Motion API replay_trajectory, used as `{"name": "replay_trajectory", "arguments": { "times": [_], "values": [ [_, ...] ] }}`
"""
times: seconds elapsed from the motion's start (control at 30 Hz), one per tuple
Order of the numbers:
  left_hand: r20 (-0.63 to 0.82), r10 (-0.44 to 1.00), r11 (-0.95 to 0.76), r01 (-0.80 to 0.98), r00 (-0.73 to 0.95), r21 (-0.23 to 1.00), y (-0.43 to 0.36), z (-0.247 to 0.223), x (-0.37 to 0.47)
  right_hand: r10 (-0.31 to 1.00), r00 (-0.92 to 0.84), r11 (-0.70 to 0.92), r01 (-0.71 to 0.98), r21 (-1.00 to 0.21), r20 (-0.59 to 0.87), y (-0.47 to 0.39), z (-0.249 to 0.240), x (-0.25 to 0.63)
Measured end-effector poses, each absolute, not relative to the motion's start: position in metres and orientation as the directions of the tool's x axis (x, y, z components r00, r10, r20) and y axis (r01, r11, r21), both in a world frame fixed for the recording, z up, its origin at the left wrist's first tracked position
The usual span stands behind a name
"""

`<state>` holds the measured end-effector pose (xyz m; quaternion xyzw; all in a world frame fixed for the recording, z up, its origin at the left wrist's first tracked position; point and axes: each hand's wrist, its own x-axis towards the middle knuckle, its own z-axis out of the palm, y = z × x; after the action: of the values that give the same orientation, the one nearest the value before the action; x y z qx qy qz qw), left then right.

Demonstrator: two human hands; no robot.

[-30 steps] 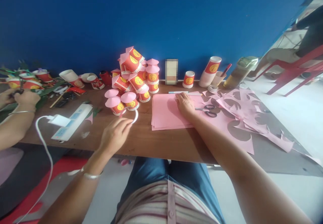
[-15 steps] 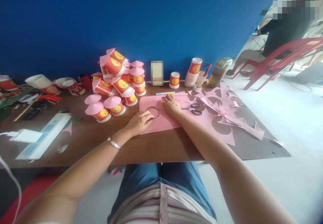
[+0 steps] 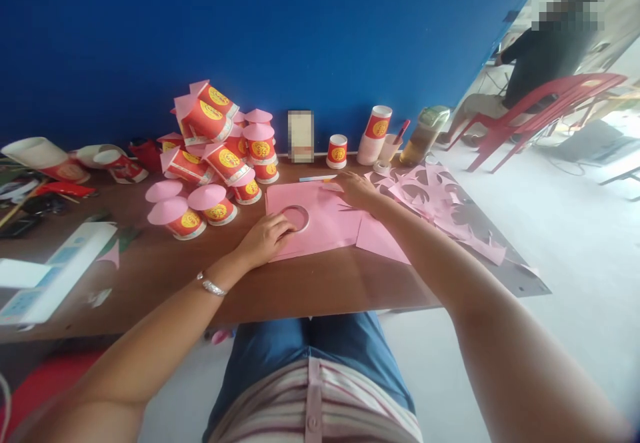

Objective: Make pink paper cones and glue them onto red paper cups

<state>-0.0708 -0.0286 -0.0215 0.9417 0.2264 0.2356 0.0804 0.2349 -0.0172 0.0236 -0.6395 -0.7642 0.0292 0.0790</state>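
Note:
My left hand (image 3: 267, 238) rests on the left side of a pink paper sheet (image 3: 330, 220), its curled fingers holding the edge of a thin ring (image 3: 296, 218) that lies flat there. At the sheet's far edge is my right hand (image 3: 357, 190), palm down, by a slim blue-and-white pen-like stick (image 3: 315, 178). Its fingertips partly cover that spot, so I cannot see whether they grip anything. Scissor blades (image 3: 350, 208) show beside my right forearm, which hides the handles. Another pink sheet (image 3: 383, 240) lies partly under that forearm.
Red paper cups (image 3: 230, 163) with pink cone tops are piled at the left. Pink offcuts (image 3: 440, 210) cover the table's right end. A single cup (image 3: 337, 152), a tape roll (image 3: 383, 167) and a jar (image 3: 425, 136) stand behind. A white power strip (image 3: 65, 270) lies left.
My right hand has lifted from the sheet's middle and shifted right to its far edge by the stick. My left hand stays at the ring. The view has swung slightly right.

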Motion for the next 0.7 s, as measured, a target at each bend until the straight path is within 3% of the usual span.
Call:
{"name": "replay_trajectory", "arguments": {
  "times": [0.17, 0.23, 0.33, 0.4, 0.53, 0.7],
  "values": [
    [0.422, 0.451, -0.892, 0.381, 0.787, 0.243, -0.030, -0.022, -0.071, 0.978, -0.120, 0.138, 0.986, -0.097, 0.172, -0.081, 0.032, 0.249],
    [0.425, 0.449, -0.893, 0.384, 0.786, 0.234, -0.031, -0.022, -0.071, 0.988, -0.121, 0.126, 0.991, -0.049, 0.095, -0.122, 0.036, 0.248],
    [0.427, 0.438, -0.899, 0.378, 0.791, 0.220, -0.031, -0.022, -0.071, 0.986, -0.163, 0.166, 0.982, 0.094, -0.038, -0.180, 0.033, 0.242],
    [0.434, 0.432, -0.902, 0.374, 0.791, 0.216, -0.030, -0.021, -0.071, 0.988, -0.153, 0.152, 0.964, 0.218, -0.014, -0.203, 0.027, 0.238],
    [0.446, 0.430, -0.903, 0.384, 0.785, 0.195, -0.030, -0.021, -0.071, 0.988, -0.144, 0.156, 0.910, 0.383, -0.060, -0.210, 0.020, 0.234],
    [0.474, 0.405, -0.913, 0.369, 0.782, 0.171, -0.033, -0.020, -0.071, 0.988, -0.152, 0.146, 0.897, 0.418, -0.020, -0.200, 0.026, 0.233]
  ]
}}
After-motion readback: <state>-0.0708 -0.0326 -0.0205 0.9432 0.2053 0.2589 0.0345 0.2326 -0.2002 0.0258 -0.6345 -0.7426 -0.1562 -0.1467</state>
